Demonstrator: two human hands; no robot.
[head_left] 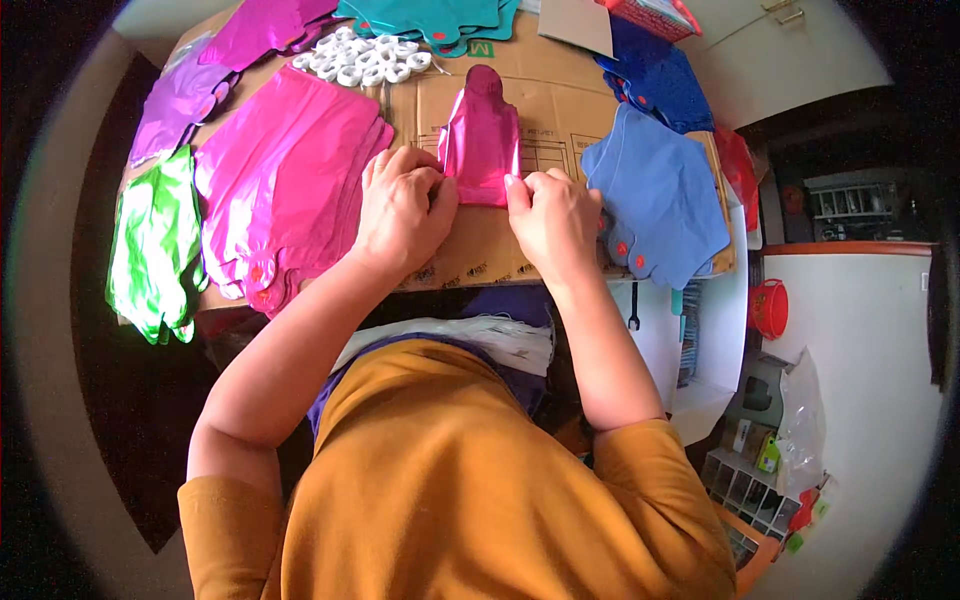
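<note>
A magenta foil balloon [480,150], flat and with its sides folded inward, lies on the cardboard in front of me. Its narrow rounded end points away. My left hand [405,205] pinches its near left corner between thumb and bent fingers. At the near right corner, my right hand [552,212] grips the foil edge the same way. Close beside my left hand spreads a stack of pink foil balloons [285,160]. A stack of light blue foil balloons [655,190] lies just right of my right hand.
Cardboard [545,85] covers the table. Small white ribbon rolls [365,58] are heaped at the back, near teal foil balloons [430,18]. Purple [180,100] and green foil balloons [155,240] line the left edge. Dark blue ones [660,75] lie back right. A red bucket [768,308] hangs farther right.
</note>
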